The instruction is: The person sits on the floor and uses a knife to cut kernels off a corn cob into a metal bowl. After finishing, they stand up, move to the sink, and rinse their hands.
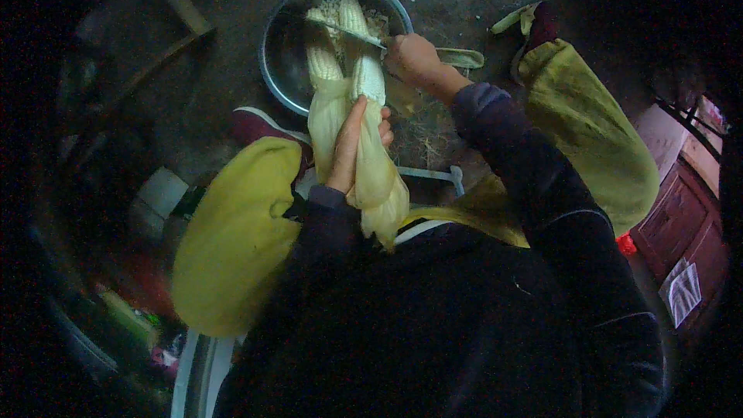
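Note:
My left hand (350, 143) is closed around the husk of a pale ear of corn (369, 77), its thumb lying along the front and fingertips showing on the right. A second ear of corn (321, 54), husk peeled back, sits just left of it; how far the hand grips this one too is hidden. Both ears point away from me over a metal basin (272, 70) with loose kernels (377, 22) inside. My right hand (418, 62) is shut on a knife (348, 32), the handle mostly covered by the fingers. Its thin blade lies crosswise over the upper ears.
A long pale-green piece (462, 57) shows beyond my right hand. My knees, in yellow-green trousers (236, 232), flank the basin, with a dark red shoe (259, 128) near its left rim. A wooden frame (179, 4) stands far left, and a reddish-brown cabinet (677, 213) at right.

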The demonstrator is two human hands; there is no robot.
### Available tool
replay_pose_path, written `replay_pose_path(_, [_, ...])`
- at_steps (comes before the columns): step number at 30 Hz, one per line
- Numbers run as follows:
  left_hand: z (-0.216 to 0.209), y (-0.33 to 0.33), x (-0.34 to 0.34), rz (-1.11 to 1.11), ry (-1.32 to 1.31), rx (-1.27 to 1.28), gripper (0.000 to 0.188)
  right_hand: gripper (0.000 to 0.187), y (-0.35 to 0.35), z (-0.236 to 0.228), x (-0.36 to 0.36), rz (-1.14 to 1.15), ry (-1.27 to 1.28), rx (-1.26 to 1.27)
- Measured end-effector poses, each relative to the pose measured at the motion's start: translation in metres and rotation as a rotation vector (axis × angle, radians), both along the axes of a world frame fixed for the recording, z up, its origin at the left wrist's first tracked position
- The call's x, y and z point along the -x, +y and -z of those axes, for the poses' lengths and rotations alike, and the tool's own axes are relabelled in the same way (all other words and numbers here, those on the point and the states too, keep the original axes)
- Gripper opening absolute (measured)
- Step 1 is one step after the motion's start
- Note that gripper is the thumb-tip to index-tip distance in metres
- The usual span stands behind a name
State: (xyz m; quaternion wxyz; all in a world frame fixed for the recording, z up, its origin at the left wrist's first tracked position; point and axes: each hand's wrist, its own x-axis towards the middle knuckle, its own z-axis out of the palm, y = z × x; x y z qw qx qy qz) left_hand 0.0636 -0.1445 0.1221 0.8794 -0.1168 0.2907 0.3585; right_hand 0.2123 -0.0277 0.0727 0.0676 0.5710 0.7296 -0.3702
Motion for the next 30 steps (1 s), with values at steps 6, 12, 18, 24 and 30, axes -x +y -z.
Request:
replay_pose_path(6, [-0.073, 0.029, -0.036, -0.193, 0.36, 0.298, 0.034, 0.027, -0.016, -0.042, -0.034, -0.054, 0.029, -0.057])
replay_pose_path(12, [-0.001, 0.006, 0.024, -0.075, -0.191, -0.024, 0.032, 0.032, -0.069, -0.138, -0.046, -0.202, -0.011, -0.09])
replay_pose_path(18, [-0.001, -0.01, 0.017, -0.051, 0.356, -0.212, 0.036, 0.036, -0.112, -0.163, -0.07, -0.186, -0.056, -0.182])
replay_pose_path(24, [-0.004, -0.01, 0.027, -0.077, 0.24, -0.148, 0.037, 0.044, -0.114, -0.152, -0.079, -0.243, -0.077, -0.17])
replay_pose_path(30, [-0.033, -0.022, 0.002, -0.115, 0.215, -0.043, 0.038, 0.038, -0.128, -0.14, -0.07, -0.151, -0.08, -0.264])
